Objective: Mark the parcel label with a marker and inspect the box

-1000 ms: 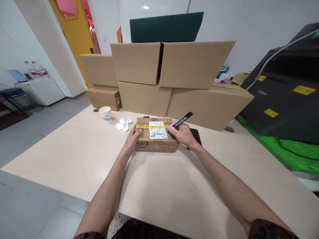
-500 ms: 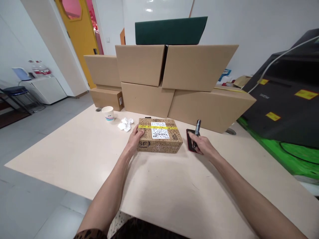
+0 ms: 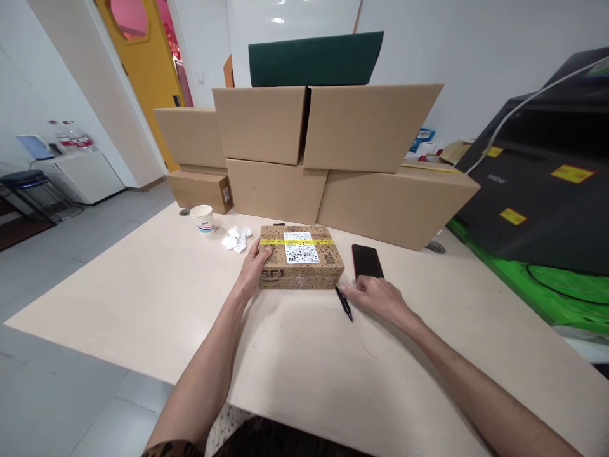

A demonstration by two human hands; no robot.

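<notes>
A small brown parcel (image 3: 323, 270) with yellow tape and a white printed label lies on the pale table (image 3: 143, 304). My left hand (image 3: 254, 266) rests against the parcel's left end, fingers curled on its top edge. My right hand (image 3: 378, 297) lies flat on the table to the right of the parcel, fingers stretched out and apart. A black marker pen (image 3: 344, 303) lies on the table right at its fingertips, touching or almost touching them. A black phone (image 3: 366, 261) lies just behind that hand.
Several large cardboard boxes (image 3: 333, 152) are stacked behind the parcel, with a dark green box (image 3: 314, 58) on top. A paper cup (image 3: 202, 218) and crumpled tissue (image 3: 236, 238) sit at the left. A black printer (image 3: 547, 171) stands at the right.
My right hand moved away from the parcel's label with the marker, swung right over the phone, then came down and laid the marker on the table. The left hand stayed put.
</notes>
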